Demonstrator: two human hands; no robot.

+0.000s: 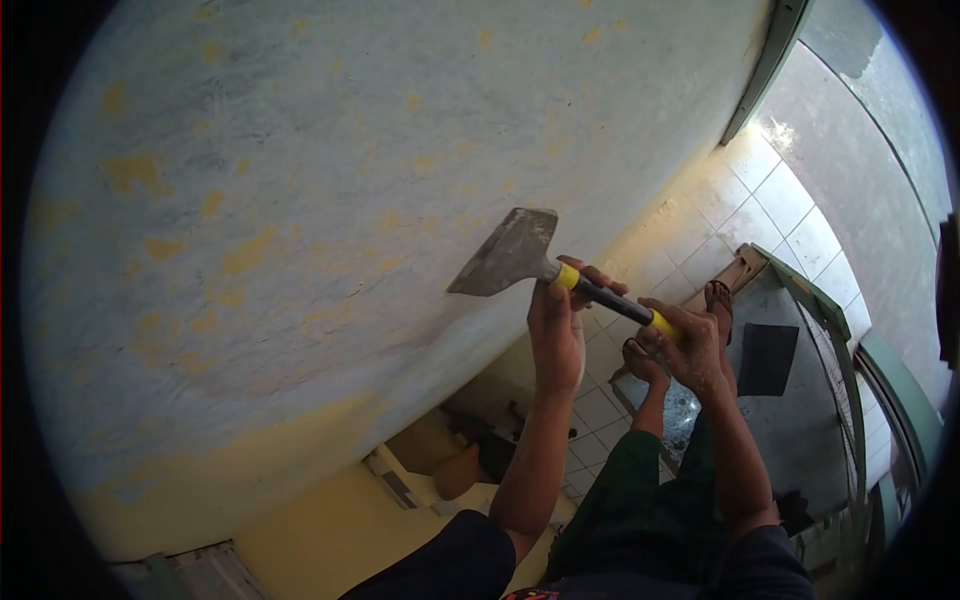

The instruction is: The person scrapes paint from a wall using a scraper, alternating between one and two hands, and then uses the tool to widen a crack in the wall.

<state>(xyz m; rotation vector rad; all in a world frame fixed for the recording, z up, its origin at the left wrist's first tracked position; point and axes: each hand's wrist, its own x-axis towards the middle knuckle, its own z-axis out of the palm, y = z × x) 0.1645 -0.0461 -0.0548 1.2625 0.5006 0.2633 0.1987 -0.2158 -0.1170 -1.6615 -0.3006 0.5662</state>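
Note:
A wide-bladed wall scraper (512, 250) with a black and yellow handle points up and to the left. Its grey, dusty blade overlaps the patchy wall (330, 210) in this view, one corner right at the surface. My left hand (557, 335) is closed around the front of the handle by the yellow collar, thumb side toward the blade. Farther back, my right hand (690, 350) wraps the yellow butt end, its fingers powdered with pale dust. The wall shows whitish-grey coating with yellow patches and rough, scraped streaks.
Below me, my sandalled feet (720, 305) rest on a grey surface (790, 430) with a green frame, with a dark rectangular piece (768, 360) lying on it. White floor tiles (745, 160) extend beyond. A yellow ledge (405, 480) and assorted dark items are at lower centre.

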